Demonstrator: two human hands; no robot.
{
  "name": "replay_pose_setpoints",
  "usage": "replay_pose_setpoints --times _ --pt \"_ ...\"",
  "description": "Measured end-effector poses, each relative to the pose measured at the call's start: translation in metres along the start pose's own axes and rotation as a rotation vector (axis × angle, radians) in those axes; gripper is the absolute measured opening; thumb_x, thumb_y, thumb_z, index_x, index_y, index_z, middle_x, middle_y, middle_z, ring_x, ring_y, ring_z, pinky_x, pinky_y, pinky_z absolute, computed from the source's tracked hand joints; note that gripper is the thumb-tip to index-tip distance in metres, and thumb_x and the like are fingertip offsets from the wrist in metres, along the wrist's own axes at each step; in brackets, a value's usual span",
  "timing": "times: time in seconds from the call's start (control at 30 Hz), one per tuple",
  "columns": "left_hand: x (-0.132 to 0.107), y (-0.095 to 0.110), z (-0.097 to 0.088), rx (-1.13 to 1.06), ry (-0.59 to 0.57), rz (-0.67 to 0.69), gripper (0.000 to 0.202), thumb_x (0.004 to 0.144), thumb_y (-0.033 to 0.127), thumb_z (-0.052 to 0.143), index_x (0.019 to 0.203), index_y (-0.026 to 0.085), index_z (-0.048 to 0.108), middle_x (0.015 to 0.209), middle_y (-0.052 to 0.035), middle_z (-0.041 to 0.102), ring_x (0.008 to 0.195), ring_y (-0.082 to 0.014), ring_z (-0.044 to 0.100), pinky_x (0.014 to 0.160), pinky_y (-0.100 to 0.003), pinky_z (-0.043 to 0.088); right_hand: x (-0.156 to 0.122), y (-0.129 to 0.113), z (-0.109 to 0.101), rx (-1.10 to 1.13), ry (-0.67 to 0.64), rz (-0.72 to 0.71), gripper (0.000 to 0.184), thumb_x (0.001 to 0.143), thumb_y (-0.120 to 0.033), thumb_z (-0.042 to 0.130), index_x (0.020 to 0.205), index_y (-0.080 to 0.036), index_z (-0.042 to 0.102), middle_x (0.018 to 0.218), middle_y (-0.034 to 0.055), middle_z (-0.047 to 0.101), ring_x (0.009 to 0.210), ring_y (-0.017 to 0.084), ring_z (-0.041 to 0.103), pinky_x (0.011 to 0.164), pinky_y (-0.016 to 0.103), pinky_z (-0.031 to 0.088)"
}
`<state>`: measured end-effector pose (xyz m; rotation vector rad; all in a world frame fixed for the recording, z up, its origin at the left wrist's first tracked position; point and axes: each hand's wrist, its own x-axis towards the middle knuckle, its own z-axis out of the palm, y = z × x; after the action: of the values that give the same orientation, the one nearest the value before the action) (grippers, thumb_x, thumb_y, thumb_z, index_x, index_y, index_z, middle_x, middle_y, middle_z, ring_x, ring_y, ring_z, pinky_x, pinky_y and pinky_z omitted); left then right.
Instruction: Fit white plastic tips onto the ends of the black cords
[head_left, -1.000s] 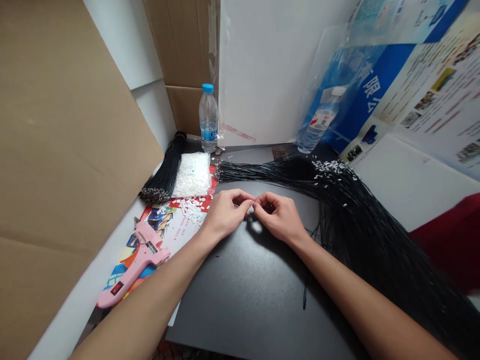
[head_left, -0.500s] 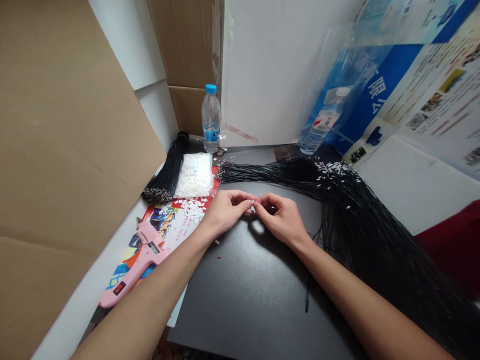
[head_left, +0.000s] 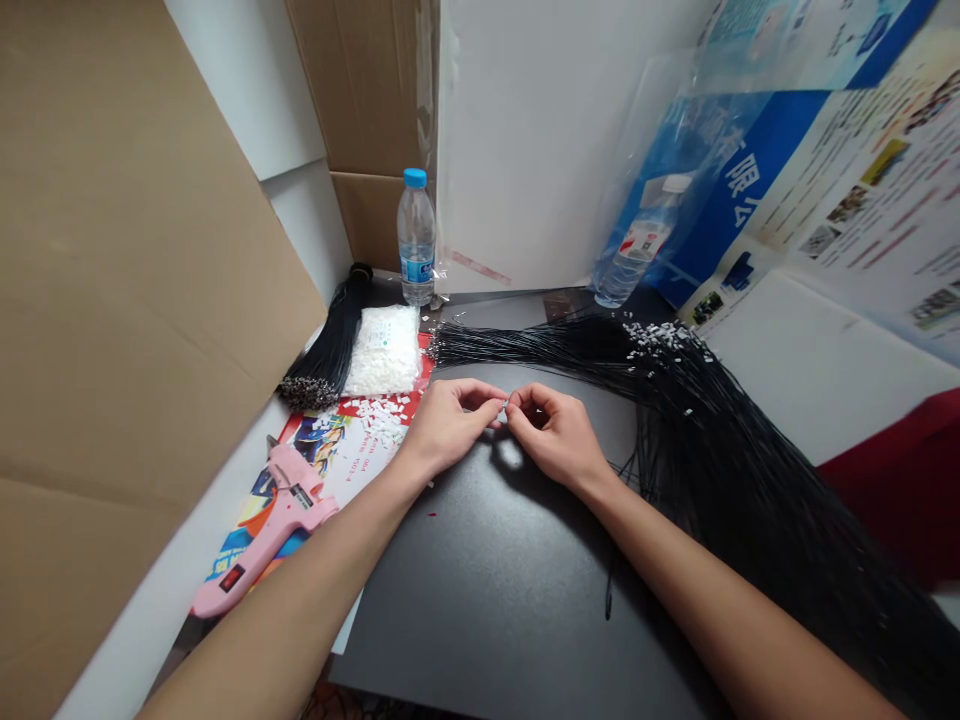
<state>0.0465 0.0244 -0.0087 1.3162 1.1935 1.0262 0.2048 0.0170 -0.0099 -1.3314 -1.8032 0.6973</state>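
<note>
My left hand point(head_left: 450, 425) and my right hand point(head_left: 553, 435) meet above the black tabletop point(head_left: 480, 590), their fingertips pinching a tiny silver-white piece point(head_left: 504, 406) between them. Its exact form is too small to make out. Just beyond my hands, a long bundle of thin black cords point(head_left: 540, 345) spreads to the right, with small white pieces point(head_left: 660, 340) lying on it. To the left are a bag of white pieces point(head_left: 382, 350), loose white pieces point(head_left: 382, 420) on a printed red sheet, and a second black cord bundle point(head_left: 330, 345). A pink hot glue gun point(head_left: 277, 530) lies near my left forearm.
A water bottle point(head_left: 416, 240) stands at the back of the table. A large cardboard sheet point(head_left: 135, 270) leans along the left side. On the right are a plastic bag holding a second bottle point(head_left: 637, 250), a printed poster point(head_left: 847, 180) and a dark red cloth point(head_left: 900, 480).
My hands stay together with their fingertips pinched at almost the same spot. The whole view sways slightly sideways, and the objects on the table do not visibly move.
</note>
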Motion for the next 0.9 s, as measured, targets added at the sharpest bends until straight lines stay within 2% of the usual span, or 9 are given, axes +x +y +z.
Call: replay_pose_setpoints --times 0.23,0.4,0.6,0.9 --pt "-0.001 0.002 0.002 -0.057 -0.005 -0.012 0.009 0.082 0.007 0.069 0.084 0.013 0.076 0.078 -0.0048 0.077 0.065 -0.0110 0.069 0.068 -0.024 0.056 0.001 0.000 0.000 0.028 -0.024 0.019 0.022 0.078 -0.037 0.052 0.068 -0.018 0.058 0.056 -0.0020 0.052 0.051 0.010 0.044 0.050 0.023 0.032" --pt "-0.003 0.006 0.003 -0.136 0.000 -0.052 0.009 0.082 0.006 0.068 0.082 0.012 0.075 0.075 -0.0038 0.075 0.065 -0.0108 0.067 0.070 -0.025 0.056 0.001 0.000 0.000 0.106 -0.049 0.050 0.025 0.079 -0.041 0.053 0.070 -0.018 0.058 0.058 -0.0018 0.053 0.053 0.010 0.043 0.050 0.023 0.032" --pt "0.000 0.002 0.001 -0.237 -0.057 -0.078 0.006 0.083 0.007 0.069 0.083 0.012 0.073 0.079 -0.0025 0.074 0.067 -0.0095 0.067 0.075 -0.027 0.058 0.002 0.002 0.001 0.171 -0.033 0.073 0.025 0.078 -0.042 0.055 0.070 -0.018 0.058 0.061 -0.0013 0.054 0.055 0.010 0.045 0.053 0.023 0.035" --pt "-0.002 0.011 -0.003 -0.081 -0.073 -0.132 0.009 0.087 0.010 0.066 0.078 0.011 0.069 0.075 -0.0007 0.068 0.055 -0.0074 0.062 0.060 -0.023 0.054 0.002 0.004 0.001 0.169 -0.031 0.079 0.026 0.078 -0.042 0.056 0.071 -0.018 0.058 0.058 -0.0031 0.050 0.053 0.009 0.040 0.052 0.024 0.032"
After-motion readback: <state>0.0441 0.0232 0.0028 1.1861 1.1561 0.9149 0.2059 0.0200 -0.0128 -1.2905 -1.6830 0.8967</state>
